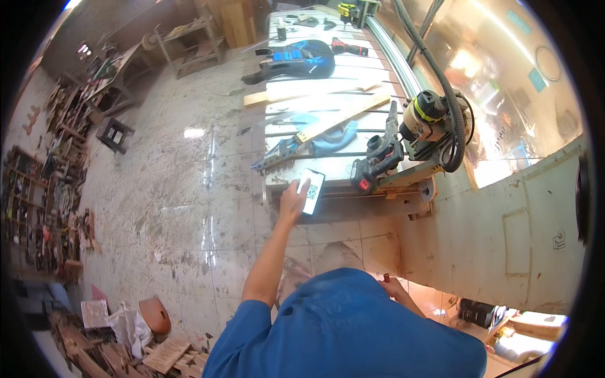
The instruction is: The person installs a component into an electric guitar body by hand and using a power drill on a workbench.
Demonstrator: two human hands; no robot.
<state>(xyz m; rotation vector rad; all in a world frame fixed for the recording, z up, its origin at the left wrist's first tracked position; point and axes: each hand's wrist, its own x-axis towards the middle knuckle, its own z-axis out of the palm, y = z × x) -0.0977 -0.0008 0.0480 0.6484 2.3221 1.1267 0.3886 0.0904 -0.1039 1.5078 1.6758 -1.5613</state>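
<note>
My left hand is closed around a smartphone, its lit screen showing a square code, just off the near end of the workbench. By my right side, my right hand is closed on a small reddish-brown thing that I cannot make out. Beyond the phone lies a guitar neck with a blue headstock, partly over a blue cloth. A black cordless blower rests at the bench's right corner. Farther back is a black and blue electric guitar body.
A machine spindle with a yellow band and a ribbed hose stand along the bench's right side. A red and black power tool lies behind. Wood scraps lie lower left; a dark stool stands on the left floor.
</note>
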